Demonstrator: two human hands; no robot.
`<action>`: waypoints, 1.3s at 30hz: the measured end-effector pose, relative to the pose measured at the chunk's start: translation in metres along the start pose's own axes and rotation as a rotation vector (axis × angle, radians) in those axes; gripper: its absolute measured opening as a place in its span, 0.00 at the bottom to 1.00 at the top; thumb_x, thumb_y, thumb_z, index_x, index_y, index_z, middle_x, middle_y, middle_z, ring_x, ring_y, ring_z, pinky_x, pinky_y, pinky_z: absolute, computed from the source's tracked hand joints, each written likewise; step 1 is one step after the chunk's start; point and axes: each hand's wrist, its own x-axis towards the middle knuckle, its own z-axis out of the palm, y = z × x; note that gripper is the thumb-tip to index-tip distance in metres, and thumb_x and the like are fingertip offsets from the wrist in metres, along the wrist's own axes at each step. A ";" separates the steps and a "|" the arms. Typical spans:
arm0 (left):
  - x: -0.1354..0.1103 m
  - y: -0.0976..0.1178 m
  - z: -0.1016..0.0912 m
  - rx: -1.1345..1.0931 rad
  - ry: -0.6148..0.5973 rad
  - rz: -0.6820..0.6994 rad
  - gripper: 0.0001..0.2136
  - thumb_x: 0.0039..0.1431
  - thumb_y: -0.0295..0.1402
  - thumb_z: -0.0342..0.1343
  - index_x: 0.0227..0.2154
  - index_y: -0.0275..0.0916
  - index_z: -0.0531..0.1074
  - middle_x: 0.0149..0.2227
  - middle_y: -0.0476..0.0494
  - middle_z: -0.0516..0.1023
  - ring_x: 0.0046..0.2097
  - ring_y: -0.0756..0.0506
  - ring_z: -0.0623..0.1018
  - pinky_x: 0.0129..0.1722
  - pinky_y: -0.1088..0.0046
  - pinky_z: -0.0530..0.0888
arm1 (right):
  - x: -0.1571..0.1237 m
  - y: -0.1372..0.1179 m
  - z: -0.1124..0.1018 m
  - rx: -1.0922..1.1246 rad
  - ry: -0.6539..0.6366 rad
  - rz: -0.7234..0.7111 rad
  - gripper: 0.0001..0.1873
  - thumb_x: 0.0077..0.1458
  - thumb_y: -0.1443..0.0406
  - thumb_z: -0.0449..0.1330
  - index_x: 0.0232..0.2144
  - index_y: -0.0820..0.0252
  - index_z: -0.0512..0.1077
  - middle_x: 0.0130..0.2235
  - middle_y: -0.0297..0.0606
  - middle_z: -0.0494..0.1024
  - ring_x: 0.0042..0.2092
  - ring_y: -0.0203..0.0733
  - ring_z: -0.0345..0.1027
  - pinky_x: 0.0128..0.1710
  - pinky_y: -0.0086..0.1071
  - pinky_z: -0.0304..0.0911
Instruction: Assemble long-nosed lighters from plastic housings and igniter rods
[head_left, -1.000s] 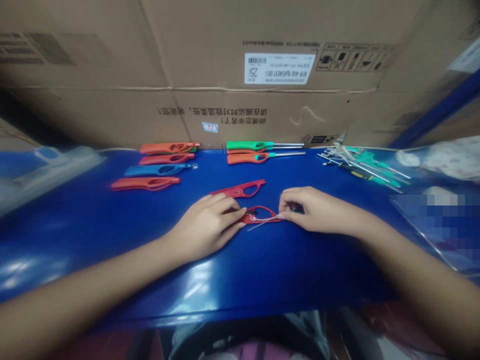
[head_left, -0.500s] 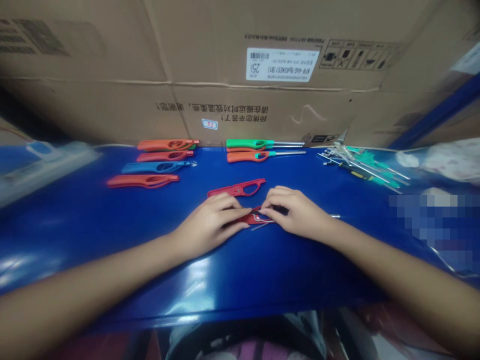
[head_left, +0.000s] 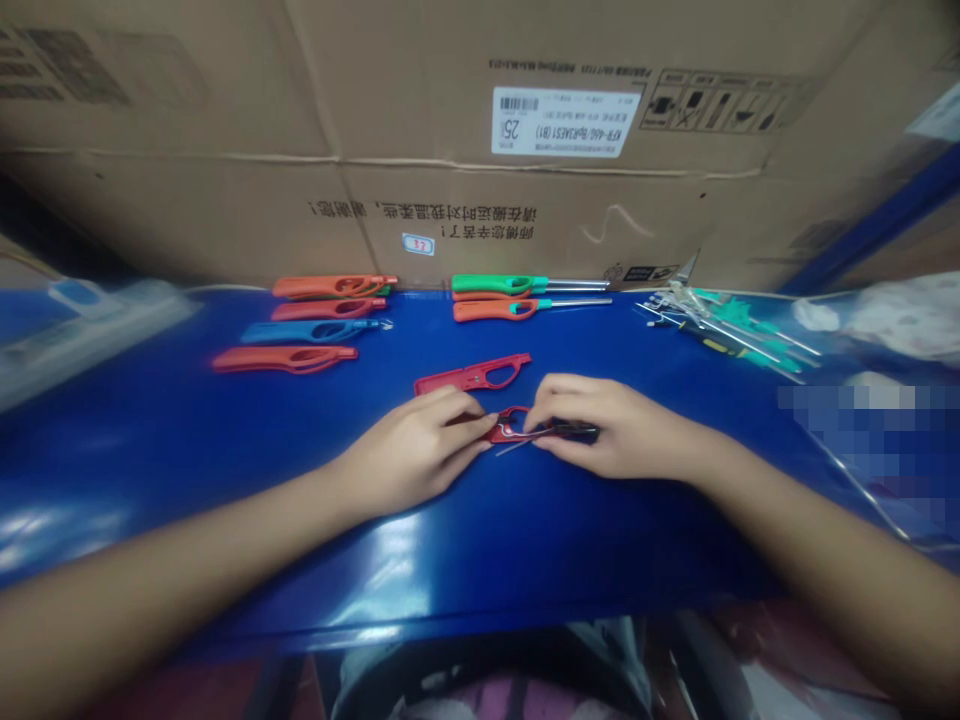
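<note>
My left hand (head_left: 427,440) is closed on the left end of a red half-shell of a long-necked lighter (head_left: 496,433), pinning it to the blue table. A thin pale wire (head_left: 508,432) curves across the shell's inside. My right hand (head_left: 600,425) is closed at the shell's right end, its fingertips by the wire. A slim black object (head_left: 581,431) lies within its grip, and its kind is unclear. A short thin rod (head_left: 512,449) shows just below the shell. Behind both hands lies a second red half-shell (head_left: 472,376) with a trigger loop.
Several coloured lighter bodies (head_left: 300,331) line the back left. Green and orange lighters with metal necks (head_left: 495,311) lie at the back middle. A pile of metal rods with teal parts (head_left: 731,325) sits at the back right, before a cardboard wall (head_left: 247,215). Clear plastic (head_left: 97,325) stands at left.
My right hand has shifted slightly right and turned, so the black object in it now shows. The shell's loop is more exposed. My left hand has barely moved.
</note>
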 end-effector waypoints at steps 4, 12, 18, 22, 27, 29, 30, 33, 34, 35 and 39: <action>-0.001 -0.002 0.001 -0.099 0.057 -0.020 0.12 0.68 0.29 0.54 0.51 0.37 0.75 0.49 0.37 0.78 0.51 0.43 0.78 0.53 0.64 0.77 | 0.000 -0.002 0.004 -0.231 -0.119 -0.038 0.09 0.66 0.66 0.55 0.44 0.55 0.74 0.47 0.39 0.74 0.39 0.38 0.69 0.38 0.32 0.61; 0.003 -0.003 -0.004 -0.192 -0.037 -0.002 0.13 0.68 0.26 0.51 0.52 0.39 0.73 0.54 0.37 0.74 0.57 0.42 0.73 0.58 0.61 0.71 | -0.001 -0.002 -0.001 0.037 -0.019 0.072 0.01 0.64 0.67 0.57 0.38 0.58 0.69 0.38 0.35 0.73 0.35 0.34 0.66 0.36 0.28 0.61; 0.004 -0.001 -0.005 -0.180 -0.075 -0.026 0.11 0.68 0.25 0.50 0.49 0.39 0.73 0.53 0.37 0.74 0.55 0.42 0.72 0.56 0.61 0.69 | 0.000 -0.001 0.001 0.133 0.054 0.205 0.01 0.61 0.68 0.58 0.36 0.58 0.68 0.32 0.31 0.72 0.27 0.30 0.63 0.28 0.26 0.58; 0.004 0.000 -0.005 -0.196 -0.075 -0.029 0.10 0.68 0.25 0.50 0.47 0.38 0.73 0.52 0.38 0.74 0.53 0.42 0.71 0.55 0.62 0.69 | 0.002 0.000 0.003 0.136 0.064 0.213 0.02 0.59 0.67 0.59 0.34 0.58 0.68 0.32 0.31 0.73 0.26 0.29 0.62 0.28 0.25 0.58; 0.003 -0.001 -0.004 -0.186 -0.083 -0.024 0.13 0.68 0.25 0.50 0.52 0.39 0.72 0.53 0.37 0.74 0.53 0.41 0.72 0.56 0.61 0.69 | 0.005 0.000 0.005 0.099 0.063 0.216 0.02 0.59 0.68 0.60 0.33 0.59 0.69 0.29 0.29 0.71 0.25 0.29 0.59 0.28 0.26 0.56; 0.003 -0.001 -0.004 -0.173 -0.079 -0.018 0.12 0.68 0.26 0.50 0.51 0.40 0.73 0.54 0.37 0.74 0.53 0.41 0.72 0.56 0.61 0.69 | 0.005 0.000 0.006 0.092 0.068 0.201 0.02 0.59 0.69 0.60 0.33 0.59 0.69 0.29 0.29 0.70 0.25 0.29 0.59 0.28 0.26 0.56; 0.003 -0.001 -0.004 -0.172 -0.077 -0.018 0.12 0.68 0.26 0.50 0.50 0.39 0.74 0.53 0.37 0.74 0.53 0.41 0.72 0.56 0.61 0.69 | 0.005 -0.001 0.006 0.087 0.068 0.194 0.02 0.59 0.69 0.60 0.33 0.59 0.69 0.30 0.29 0.70 0.25 0.29 0.59 0.28 0.26 0.56; 0.003 -0.001 -0.004 -0.182 -0.076 -0.025 0.11 0.68 0.26 0.50 0.49 0.39 0.74 0.52 0.37 0.75 0.53 0.42 0.72 0.55 0.62 0.70 | 0.004 -0.001 0.005 0.073 0.044 0.188 0.03 0.58 0.69 0.61 0.33 0.58 0.68 0.30 0.29 0.70 0.26 0.29 0.58 0.29 0.26 0.55; 0.004 -0.001 -0.005 -0.182 -0.076 -0.027 0.11 0.68 0.26 0.50 0.48 0.39 0.74 0.52 0.37 0.75 0.53 0.42 0.72 0.55 0.62 0.70 | 0.003 -0.001 0.005 0.069 0.028 0.183 0.04 0.58 0.68 0.61 0.33 0.58 0.68 0.30 0.29 0.70 0.26 0.30 0.57 0.29 0.27 0.54; 0.004 -0.001 -0.005 -0.180 -0.078 -0.028 0.11 0.68 0.26 0.50 0.48 0.39 0.74 0.52 0.38 0.75 0.53 0.42 0.72 0.55 0.62 0.70 | 0.003 -0.001 0.005 0.063 0.016 0.177 0.05 0.58 0.68 0.62 0.33 0.58 0.68 0.30 0.30 0.70 0.27 0.30 0.57 0.30 0.27 0.54; 0.005 0.000 -0.006 -0.160 -0.089 -0.029 0.11 0.68 0.26 0.50 0.48 0.39 0.74 0.51 0.38 0.75 0.51 0.42 0.72 0.54 0.63 0.70 | 0.003 0.000 0.006 0.034 0.015 0.161 0.06 0.59 0.67 0.61 0.31 0.58 0.66 0.30 0.30 0.69 0.28 0.32 0.57 0.30 0.27 0.53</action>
